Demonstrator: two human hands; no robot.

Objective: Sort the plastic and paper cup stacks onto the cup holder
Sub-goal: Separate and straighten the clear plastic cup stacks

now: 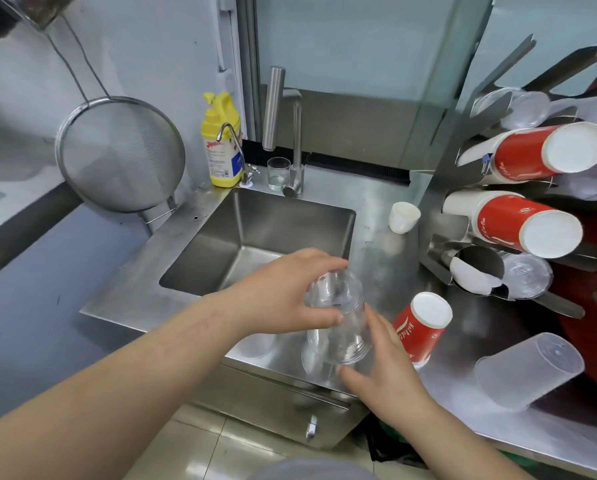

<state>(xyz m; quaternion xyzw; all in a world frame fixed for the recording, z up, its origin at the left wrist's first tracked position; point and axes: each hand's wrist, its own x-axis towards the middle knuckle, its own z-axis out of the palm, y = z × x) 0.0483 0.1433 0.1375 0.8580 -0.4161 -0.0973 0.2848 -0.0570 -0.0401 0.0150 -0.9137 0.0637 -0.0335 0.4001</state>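
Note:
A stack of clear plastic cups [338, 327] stands upside down at the counter's front edge, just right of the sink. My left hand [286, 292] grips its top from the left. My right hand [387, 362] holds its lower side, thumb under the rim. A red paper cup stack [420, 327] stands upside down right beside it. The steel cup holder [463, 109] at the right carries two red paper stacks [529, 154] [519, 223] and clear plastic cups [525, 275] on its arms.
A frosted plastic cup [529, 368] lies tilted on the counter at the right. A small white cup [404, 217] stands behind it near the holder. The steel sink [255, 244] has a tap, a glass [278, 173], a yellow soap bottle [221, 140] and a hanging strainer [120, 154].

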